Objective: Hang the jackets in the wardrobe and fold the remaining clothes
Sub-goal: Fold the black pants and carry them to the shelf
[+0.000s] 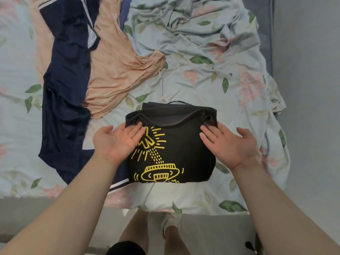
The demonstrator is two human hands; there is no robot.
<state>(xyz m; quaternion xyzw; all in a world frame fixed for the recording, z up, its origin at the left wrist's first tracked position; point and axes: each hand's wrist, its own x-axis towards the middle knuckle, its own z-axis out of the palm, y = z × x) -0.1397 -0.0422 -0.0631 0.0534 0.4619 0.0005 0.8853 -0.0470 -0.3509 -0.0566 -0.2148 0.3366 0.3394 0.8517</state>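
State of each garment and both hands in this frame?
Black T-shirt: folded, far edge lifted.
Navy garment: unfolded, spread out.
Peach garment: unfolded, crumpled.
Left hand: open, fingers on T-shirt.
Right hand: open, fingers on T-shirt.
Bedsheet: wrinkled.

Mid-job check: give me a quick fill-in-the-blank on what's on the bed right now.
1. The print on the black shirt is ____ in colour.
2. The peach garment lies partly over the ____ blue garment.
3. Both the left hand and the right hand rest on the ____ shirt.
4. The bedsheet has a ____ pattern.

Missing words: yellow; navy; black; floral
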